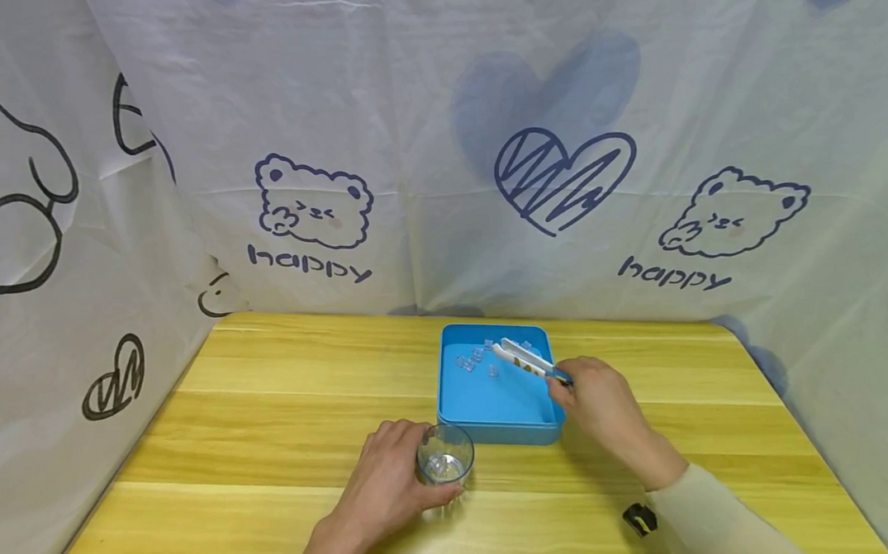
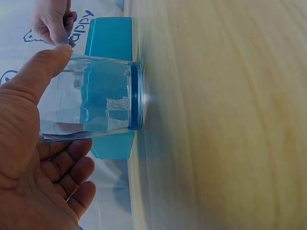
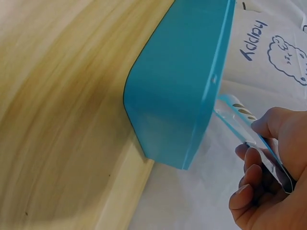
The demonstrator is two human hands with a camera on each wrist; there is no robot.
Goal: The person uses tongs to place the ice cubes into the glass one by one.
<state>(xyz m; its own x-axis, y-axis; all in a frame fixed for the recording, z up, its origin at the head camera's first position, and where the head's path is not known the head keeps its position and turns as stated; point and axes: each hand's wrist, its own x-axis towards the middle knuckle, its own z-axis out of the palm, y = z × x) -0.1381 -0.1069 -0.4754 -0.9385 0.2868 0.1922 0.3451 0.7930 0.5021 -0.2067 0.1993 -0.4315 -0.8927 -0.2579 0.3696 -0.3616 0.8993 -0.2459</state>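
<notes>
A clear drinking glass (image 1: 457, 443) stands on the table with a clear cube or two at its bottom. My left hand (image 1: 382, 486) holds it from the left, thumb on the near side and fingers behind. In the left wrist view the thumb presses the wall of the glass (image 2: 96, 96) near its rim. My right hand (image 1: 602, 406) grips a pair of white and blue tongs (image 1: 525, 360). Their tips hang over a blue tray (image 1: 497, 403), close to several small clear cubes (image 1: 466, 364). Whether the tips pinch a cube I cannot tell.
The wooden table (image 1: 286, 400) runs back to a white cloth (image 1: 408, 146) printed with bears and hearts. The glass stands just in front of the tray's near left corner. A small black object (image 1: 639, 519) shows beside the right sleeve.
</notes>
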